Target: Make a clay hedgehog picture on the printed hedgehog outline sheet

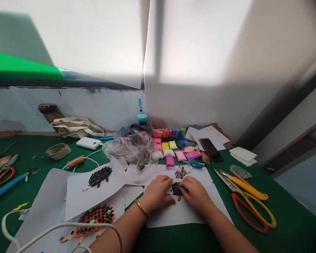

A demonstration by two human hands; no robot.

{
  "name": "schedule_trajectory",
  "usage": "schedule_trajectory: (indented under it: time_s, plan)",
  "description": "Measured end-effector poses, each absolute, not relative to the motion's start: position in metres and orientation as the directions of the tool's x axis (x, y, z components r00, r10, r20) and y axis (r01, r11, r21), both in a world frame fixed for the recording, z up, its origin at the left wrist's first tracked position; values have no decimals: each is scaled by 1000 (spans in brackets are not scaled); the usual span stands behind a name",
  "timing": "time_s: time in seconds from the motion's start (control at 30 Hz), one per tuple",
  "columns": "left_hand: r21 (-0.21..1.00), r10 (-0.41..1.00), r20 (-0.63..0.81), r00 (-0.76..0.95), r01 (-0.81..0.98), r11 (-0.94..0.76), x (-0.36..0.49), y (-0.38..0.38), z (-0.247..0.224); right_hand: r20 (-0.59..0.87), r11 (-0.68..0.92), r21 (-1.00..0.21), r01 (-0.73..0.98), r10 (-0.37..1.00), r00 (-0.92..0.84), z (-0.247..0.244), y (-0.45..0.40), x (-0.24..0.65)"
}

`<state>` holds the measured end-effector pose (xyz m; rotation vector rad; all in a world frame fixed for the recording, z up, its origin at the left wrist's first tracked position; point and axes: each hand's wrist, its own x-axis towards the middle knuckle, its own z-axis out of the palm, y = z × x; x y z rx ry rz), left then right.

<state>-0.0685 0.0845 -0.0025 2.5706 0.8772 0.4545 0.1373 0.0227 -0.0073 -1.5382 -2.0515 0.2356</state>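
A small hedgehog figure (176, 188) of blue clay with dark striped sunflower seeds as spines lies on white paper (181, 212). My left hand (159, 192) rests on the paper at its head side, thumb apart from the fingers, holding nothing. On its other side, my right hand (193, 191) has its fingers curled together against the body; whatever they pinch is hidden. Just beyond my hands lies a loose pile of sunflower seeds (181, 173). Part of the figure's back is covered by my right fingers.
Left are a finished blue hedgehog (99, 177) and a pink hedgehog (93, 221), with a white cable (68, 225) crossing in front. Clay packets (170, 161) and a plastic bag (131, 149) lie behind. Scissors (249, 207), a yellow-handled knife (249, 188) and a phone (210, 149) are right.
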Motion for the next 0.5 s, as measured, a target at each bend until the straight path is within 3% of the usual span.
schedule_trajectory:
  time_s: [0.5]
  plan:
    - [461,635,169,754,509,-727,-69,85,-3,286,312,-447,838,938,-196,-4,22,137]
